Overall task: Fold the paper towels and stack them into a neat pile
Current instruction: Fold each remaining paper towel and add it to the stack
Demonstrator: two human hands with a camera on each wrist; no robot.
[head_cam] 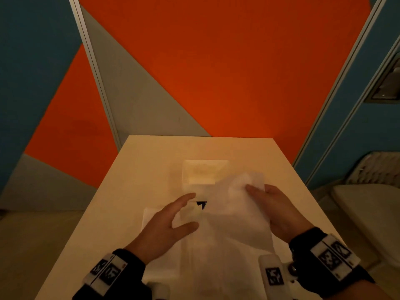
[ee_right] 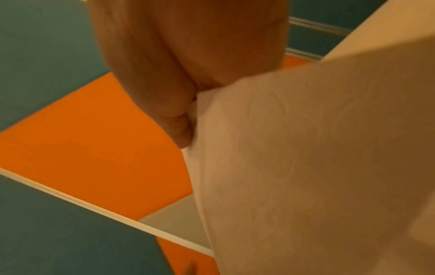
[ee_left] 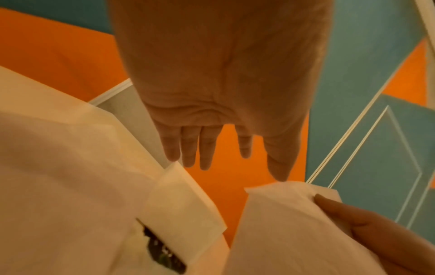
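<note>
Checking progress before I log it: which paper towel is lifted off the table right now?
The sheet that the right hand pinches by its far corner, raised and slanting. The folded towel farther back and the sheets under the open left hand lie flat.

I am seeing both forearms reaching forward from the bottom edge of the head view, each wrist wearing a dark cuff with a white marker block. The left hand [head_cam: 171,221] is hovering palm down with fingers straight and slightly spread, thumb angled out to the side, gripping nothing. In the left wrist view its fingers [ee_left: 204,148] are hanging extended, tips apart. The right hand [head_cam: 275,211] is sitting further forward and turned inward, thumb lying on top and fingers tucked beneath, pinching the paper towel [head_cam: 236,204]. The right wrist view is showing its fingers [ee_right: 174,119] curled against that sheet's edge.
</note>
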